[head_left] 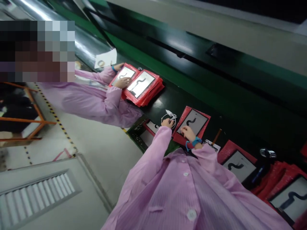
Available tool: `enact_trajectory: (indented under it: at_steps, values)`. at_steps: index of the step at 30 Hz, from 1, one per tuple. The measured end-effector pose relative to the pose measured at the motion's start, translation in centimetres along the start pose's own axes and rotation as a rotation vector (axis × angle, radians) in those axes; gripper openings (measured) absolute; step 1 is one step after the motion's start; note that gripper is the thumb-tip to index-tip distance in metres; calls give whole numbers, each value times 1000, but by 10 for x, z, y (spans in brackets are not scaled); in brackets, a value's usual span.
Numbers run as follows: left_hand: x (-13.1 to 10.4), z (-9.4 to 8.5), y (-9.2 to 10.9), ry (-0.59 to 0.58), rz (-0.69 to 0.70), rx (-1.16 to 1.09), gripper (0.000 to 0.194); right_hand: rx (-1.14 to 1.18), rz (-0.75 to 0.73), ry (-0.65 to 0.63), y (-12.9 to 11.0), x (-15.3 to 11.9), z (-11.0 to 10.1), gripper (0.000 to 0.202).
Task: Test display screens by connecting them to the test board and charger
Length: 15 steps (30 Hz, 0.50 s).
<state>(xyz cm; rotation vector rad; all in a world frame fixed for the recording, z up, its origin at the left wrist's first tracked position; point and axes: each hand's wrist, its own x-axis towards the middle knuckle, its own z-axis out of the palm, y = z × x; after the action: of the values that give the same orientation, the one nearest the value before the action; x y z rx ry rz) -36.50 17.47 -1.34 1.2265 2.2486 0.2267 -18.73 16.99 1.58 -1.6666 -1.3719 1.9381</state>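
Room on the dark table [182, 92] is tight: the red tray [178, 136] lies just ahead of the pink coat, with further red trays [230, 148] crowded to its right and a stack of red trays [153, 88] well apart to its left, where a co-worker's hand [122, 82] is laid. The far side is bounded by a long green rail [148, 60], and the near edge drops to the floor [96, 143]. The right hand [188, 132], banded by a blue wrist strap [196, 141], is rested with fingers bent on the tray's near edge beside its white panel [193, 123]. The left hand [168, 123] is curled over a white cable coil [169, 114] just left of the tray. Whether either hand pinches anything cannot be told, as the fingertips are small and blurred. The rightmost trays are cut off by the frame.
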Motion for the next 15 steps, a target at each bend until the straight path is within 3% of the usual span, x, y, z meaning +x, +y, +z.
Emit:
enact_trajectory:
  at_steps: [3, 6, 12, 15]
  values:
    - [-7, 7, -14, -36, 63, -117, 26, -61, 1, 127, -19, 46, 21, 20]
    - [-12, 12, -23, -49, 128, -231, 27, -69, 27, 148, -29, 72, 37, 25]
    - [-17, 8, -27, -52, 187, -418, 24, 9, 97, 55, -39, 79, 49, 29]
    - [-15, 4, -38, 12, 118, -517, 23, 63, 116, 10, -44, 84, 46, 30]
